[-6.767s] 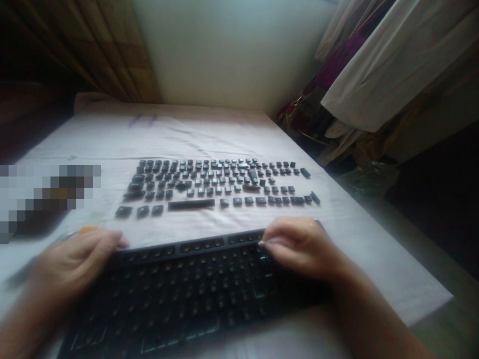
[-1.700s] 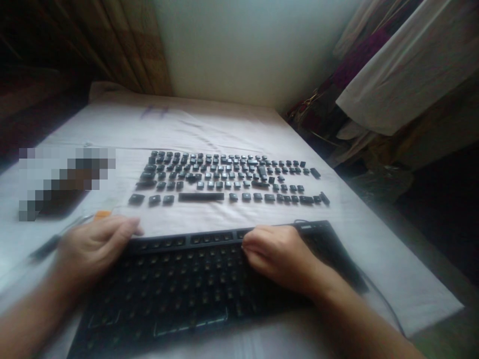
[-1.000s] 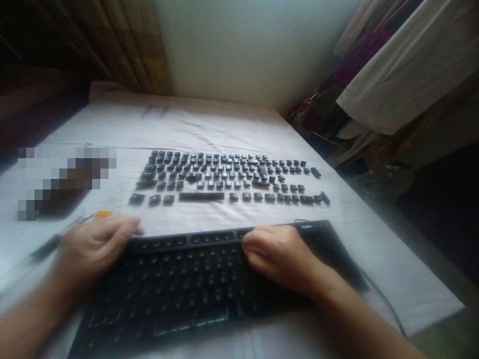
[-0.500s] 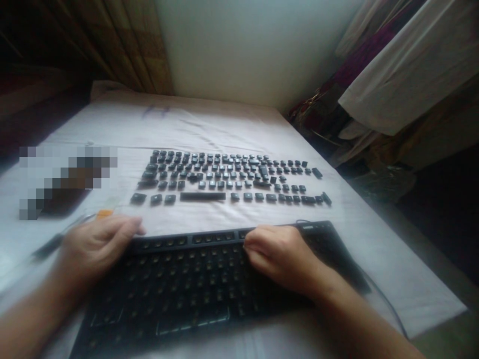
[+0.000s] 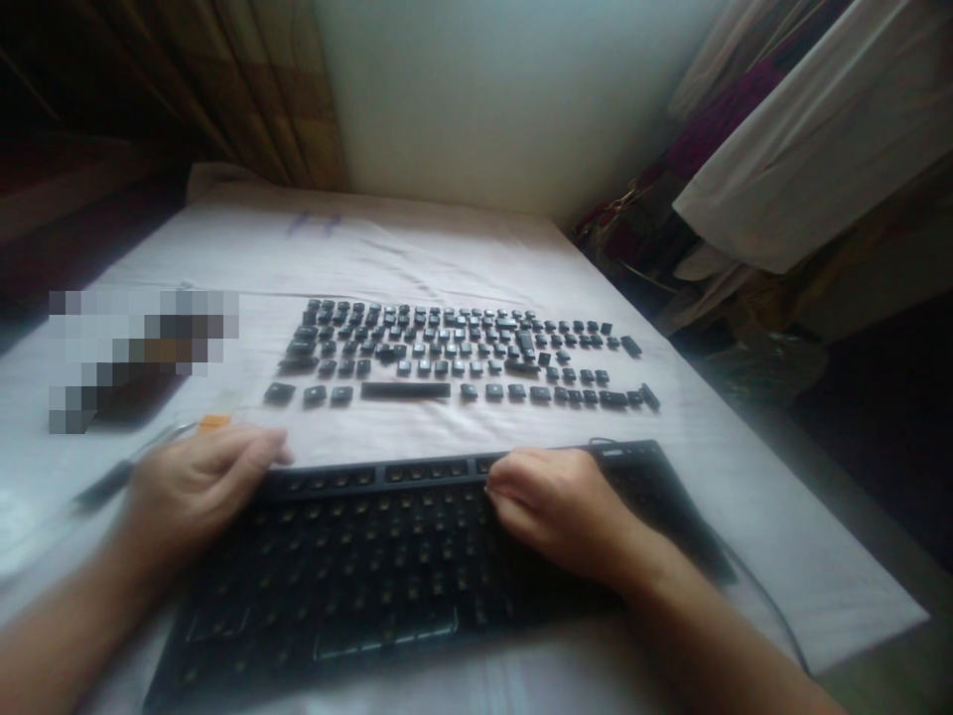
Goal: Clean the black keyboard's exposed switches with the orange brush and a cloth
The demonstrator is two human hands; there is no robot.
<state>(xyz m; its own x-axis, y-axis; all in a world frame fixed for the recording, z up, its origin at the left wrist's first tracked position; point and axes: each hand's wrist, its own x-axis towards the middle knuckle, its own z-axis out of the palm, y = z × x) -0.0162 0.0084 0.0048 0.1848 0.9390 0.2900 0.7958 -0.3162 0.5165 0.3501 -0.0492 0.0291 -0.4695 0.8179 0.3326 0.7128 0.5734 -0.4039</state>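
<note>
A black keyboard with its keycaps off lies in front of me, rows of bare switch posts showing. At its upper left corner my left hand is curled over the edge, thumb pointing along the top; its fingertips are mostly hidden. My right hand rests over the keyboard, right of the middle near the top row, fingers closed in a pinch. Whatever lies inside that pinch is hidden. Beyond the keyboard, many loose black keycaps are laid out in rows, with a long space bar in the nearest row.
Left of my left hand lies a dark slim tool, blurred, and a small orange piece. A pixelated patch covers something farther left. The keyboard's cable runs down the right side of the white cloth. Clothes hang at the right.
The view has shifted very slightly. Both hands keep their places on the keyboard, and the keycaps have not moved.
</note>
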